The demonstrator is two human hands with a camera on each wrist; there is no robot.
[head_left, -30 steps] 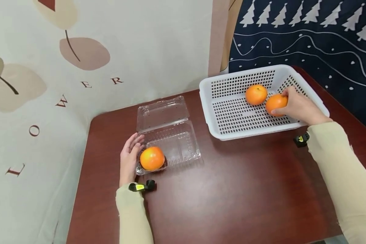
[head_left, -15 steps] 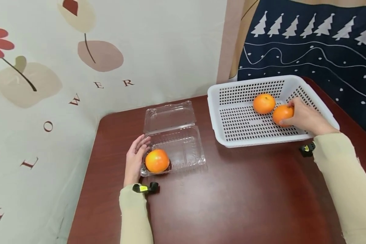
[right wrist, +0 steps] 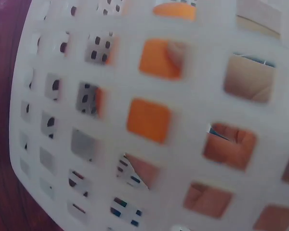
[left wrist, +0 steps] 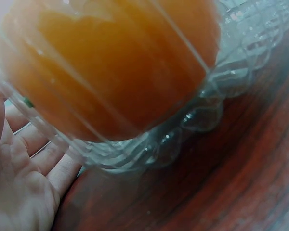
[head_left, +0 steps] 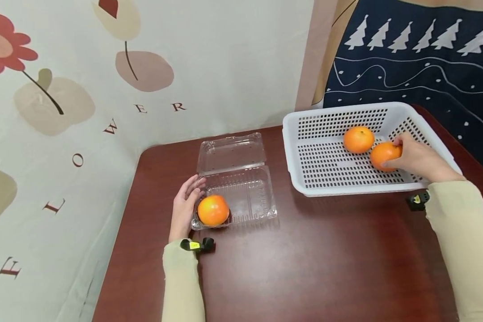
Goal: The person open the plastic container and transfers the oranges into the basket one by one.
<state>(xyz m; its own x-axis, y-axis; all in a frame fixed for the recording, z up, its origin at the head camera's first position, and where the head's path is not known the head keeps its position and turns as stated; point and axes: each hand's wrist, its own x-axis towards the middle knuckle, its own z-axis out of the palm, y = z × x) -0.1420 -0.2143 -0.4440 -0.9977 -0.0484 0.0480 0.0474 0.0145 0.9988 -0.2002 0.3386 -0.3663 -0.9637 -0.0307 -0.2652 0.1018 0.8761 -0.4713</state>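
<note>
My right hand point(head_left: 418, 158) reaches into the white plastic basket point(head_left: 346, 193) and holds an orange point(head_left: 384, 155) between thumb and fingers. A second orange point(head_left: 358, 139) lies beside it on the basket floor. In the right wrist view, the held orange point(right wrist: 148, 120) shows only through holes in the basket wall point(right wrist: 111, 144). My left hand point(head_left: 185, 206) rests against the left side of a clear plastic clamshell box point(head_left: 247, 197), fingers extended along its wall. Another orange point(head_left: 213, 210) sits in the box's near left corner, seen close up as the orange point(left wrist: 120, 72) behind clear plastic.
The clamshell's lid point(head_left: 231, 154) is folded back toward the wall. Both things stand on a dark red-brown table point(head_left: 306, 259). A printed cloth point(head_left: 225, 58) hangs behind it, and a dark blue tree-patterned cloth point(head_left: 386, 71) hangs at the back right.
The head view has turned, so everything appears farther right and slightly lower. My right hand still holds the same orange in the basket, and my left hand stays by the box.
</note>
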